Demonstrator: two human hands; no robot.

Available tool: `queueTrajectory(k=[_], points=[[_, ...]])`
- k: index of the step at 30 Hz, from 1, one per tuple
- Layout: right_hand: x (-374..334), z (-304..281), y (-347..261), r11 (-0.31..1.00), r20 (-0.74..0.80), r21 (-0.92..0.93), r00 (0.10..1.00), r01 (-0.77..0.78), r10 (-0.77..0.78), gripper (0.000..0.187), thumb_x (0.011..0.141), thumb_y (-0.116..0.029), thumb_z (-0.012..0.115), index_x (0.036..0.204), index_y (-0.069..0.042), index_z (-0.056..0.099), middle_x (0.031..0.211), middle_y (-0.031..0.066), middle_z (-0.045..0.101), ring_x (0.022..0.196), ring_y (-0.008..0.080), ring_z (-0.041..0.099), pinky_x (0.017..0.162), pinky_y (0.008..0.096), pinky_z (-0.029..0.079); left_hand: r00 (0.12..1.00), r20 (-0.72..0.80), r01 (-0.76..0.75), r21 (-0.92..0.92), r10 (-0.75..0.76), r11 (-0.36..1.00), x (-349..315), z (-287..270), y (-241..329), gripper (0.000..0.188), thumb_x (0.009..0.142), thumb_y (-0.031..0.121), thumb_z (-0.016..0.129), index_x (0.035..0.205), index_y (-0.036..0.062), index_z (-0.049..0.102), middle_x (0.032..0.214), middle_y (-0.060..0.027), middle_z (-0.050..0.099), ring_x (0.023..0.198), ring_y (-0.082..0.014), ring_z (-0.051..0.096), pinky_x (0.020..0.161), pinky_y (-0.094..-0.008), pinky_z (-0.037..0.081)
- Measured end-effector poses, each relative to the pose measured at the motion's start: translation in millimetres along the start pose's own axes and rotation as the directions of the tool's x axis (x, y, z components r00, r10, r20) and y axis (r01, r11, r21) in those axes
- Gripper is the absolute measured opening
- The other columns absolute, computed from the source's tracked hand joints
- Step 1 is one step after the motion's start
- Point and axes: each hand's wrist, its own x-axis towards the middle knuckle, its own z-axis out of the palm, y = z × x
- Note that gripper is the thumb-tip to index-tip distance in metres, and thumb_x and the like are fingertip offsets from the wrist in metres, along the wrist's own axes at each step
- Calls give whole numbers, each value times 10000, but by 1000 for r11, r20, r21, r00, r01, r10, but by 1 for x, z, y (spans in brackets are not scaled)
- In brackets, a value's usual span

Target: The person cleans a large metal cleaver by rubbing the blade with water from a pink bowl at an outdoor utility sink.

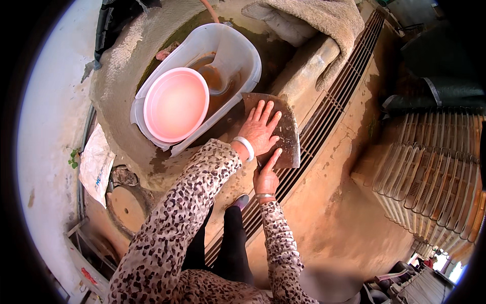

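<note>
A broad cleaver [287, 130], with a dark, stained face and a pale curved edge, lies across the near right rim of the concrete basin [119, 81]. My left hand [257, 133] rests flat on the blade, its fingers spread. Below it, my right hand [266, 178] is closed at the handle end, its index finger stretched along the blade. The handle is mostly hidden in that hand. Just left of the blade stands a translucent plastic tub [234, 44] inside the basin. A pink bowl [176, 105] of cloudy liquid sits on the tub's left part.
A thick grey-brown cloth [324, 20] drapes over the basin's far right corner. A metal drain grate [329, 114] runs diagonally along the floor. Stacked crates [425, 177] stand at right. A round stone disc [127, 206] and a white sack [97, 164] lie at left.
</note>
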Motion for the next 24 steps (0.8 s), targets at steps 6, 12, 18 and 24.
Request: queueTrajectory(k=[6, 12, 18, 24], points=[[-85, 7, 14, 991, 191, 124, 981, -55, 31, 1132, 766, -97, 673, 1529, 3, -158, 642, 236, 635, 485, 373, 609, 409, 437, 434, 969, 242, 51, -34, -41, 998, -74, 15, 20, 793, 890, 468, 628, 1504, 46, 356, 1591, -290, 128, 1465, -513, 86, 1174, -584, 168], [16, -6, 7, 990, 62, 4, 988, 138, -138, 1073, 796, -158, 658, 1534, 10, -103, 620, 200, 639, 491, 351, 610, 428, 455, 449, 997, 15, 73, 57, -74, 996, -6, 1, -10, 774, 903, 450, 612, 1482, 6, 352, 1552, -332, 187, 1421, -534, 180, 1158, -567, 220], [-58, 10, 30, 992, 185, 122, 981, 38, -60, 1128, 757, -107, 677, 1540, -11, -130, 627, 226, 631, 503, 372, 619, 425, 450, 450, 988, 151, 38, 36, -43, 999, -66, 17, 9, 783, 893, 457, 625, 1492, 30, 356, 1569, -332, 131, 1427, -561, 135, 1150, -598, 213], [27, -13, 2, 984, 130, 54, 976, 169, -175, 1086, 769, -99, 663, 1551, -43, -88, 632, 191, 645, 531, 366, 624, 463, 457, 467, 996, 31, 83, 110, -87, 991, -8, -6, -25, 725, 898, 371, 628, 1459, -9, 370, 1592, -195, 211, 1406, -560, 186, 1132, -594, 262]])
